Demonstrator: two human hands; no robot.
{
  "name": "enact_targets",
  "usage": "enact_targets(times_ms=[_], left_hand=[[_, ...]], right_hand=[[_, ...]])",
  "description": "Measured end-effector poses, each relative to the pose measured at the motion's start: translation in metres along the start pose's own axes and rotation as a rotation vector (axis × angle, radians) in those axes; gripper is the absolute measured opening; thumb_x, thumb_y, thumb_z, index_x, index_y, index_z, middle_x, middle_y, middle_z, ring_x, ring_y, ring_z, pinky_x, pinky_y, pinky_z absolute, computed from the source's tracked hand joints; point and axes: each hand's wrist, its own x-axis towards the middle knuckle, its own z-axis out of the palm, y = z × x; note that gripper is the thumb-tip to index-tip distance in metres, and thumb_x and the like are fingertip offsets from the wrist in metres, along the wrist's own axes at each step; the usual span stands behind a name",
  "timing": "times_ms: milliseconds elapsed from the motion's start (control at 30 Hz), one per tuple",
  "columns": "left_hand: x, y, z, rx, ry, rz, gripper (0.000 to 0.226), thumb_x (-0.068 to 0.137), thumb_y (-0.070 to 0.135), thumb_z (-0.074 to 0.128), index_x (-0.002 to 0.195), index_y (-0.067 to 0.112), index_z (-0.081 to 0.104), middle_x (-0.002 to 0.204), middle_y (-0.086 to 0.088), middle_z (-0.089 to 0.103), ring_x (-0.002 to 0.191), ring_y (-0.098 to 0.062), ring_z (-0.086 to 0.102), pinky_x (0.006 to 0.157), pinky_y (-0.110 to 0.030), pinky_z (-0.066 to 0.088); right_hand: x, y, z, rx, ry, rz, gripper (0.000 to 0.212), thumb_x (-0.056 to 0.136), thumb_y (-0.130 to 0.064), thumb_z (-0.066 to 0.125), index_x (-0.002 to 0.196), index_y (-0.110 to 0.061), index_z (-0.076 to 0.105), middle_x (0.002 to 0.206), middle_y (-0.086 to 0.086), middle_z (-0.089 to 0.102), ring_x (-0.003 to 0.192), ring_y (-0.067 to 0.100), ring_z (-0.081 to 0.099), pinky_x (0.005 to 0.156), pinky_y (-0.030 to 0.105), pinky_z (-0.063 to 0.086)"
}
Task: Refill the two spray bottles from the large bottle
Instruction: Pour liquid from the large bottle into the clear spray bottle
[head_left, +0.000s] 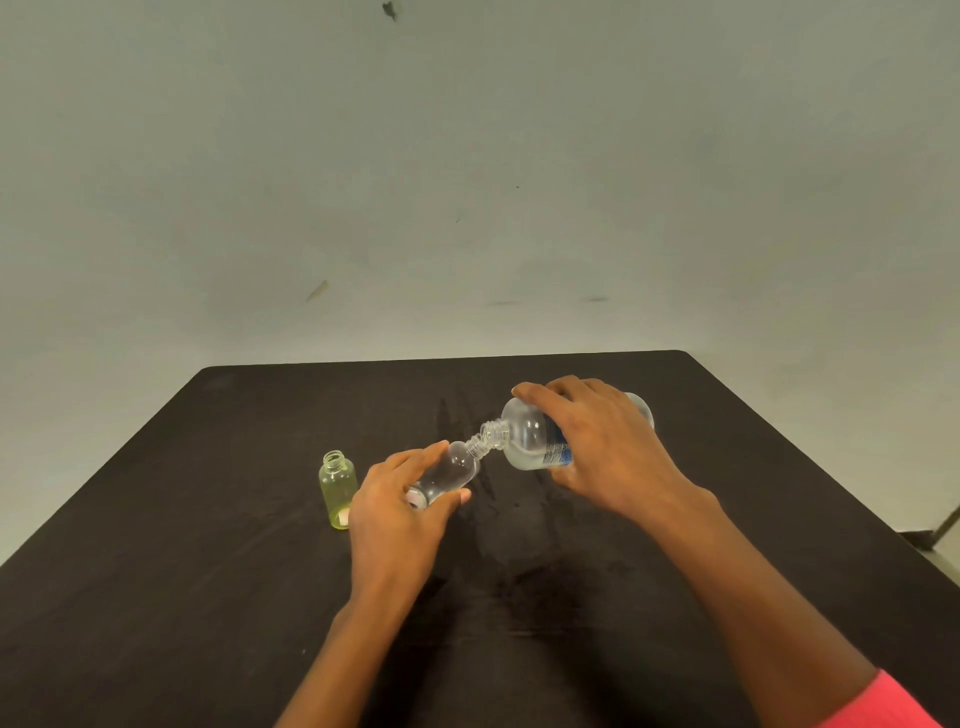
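My left hand (397, 506) grips a small clear spray bottle (449, 473) with no cap, tilted so that its threaded neck points up and to the right. My right hand (597, 441) holds the large clear bottle (530, 436) with a blue label, tipped on its side with its open mouth against the small bottle's neck. A small yellow-green bottle (337, 488) stands upright and uncapped on the table, just left of my left hand. No spray caps are in view.
The black cloth-covered table (208, 597) shows damp streaks around and beyond the bottles. A plain pale wall rises behind its far edge. A strip of floor shows past the table's right edge.
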Motion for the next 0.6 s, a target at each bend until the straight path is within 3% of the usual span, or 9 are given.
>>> enact_targets(times_ms=[600], left_hand=[[0.0006,-0.0004,-0.0014,-0.020,0.002,-0.002,0.048,0.064,0.016,0.083,0.107,0.031,0.068,0.098,0.021,0.065,0.100,-0.005,0.057,0.085,-0.024,0.047]], right_hand=[[0.0023,-0.0028,-0.0032,-0.014,-0.029,-0.002,0.076,0.078,-0.024,0.070,0.140,-0.035,0.028,0.134,-0.005,0.045,0.120,0.017,0.044,0.102,0.028,0.031]])
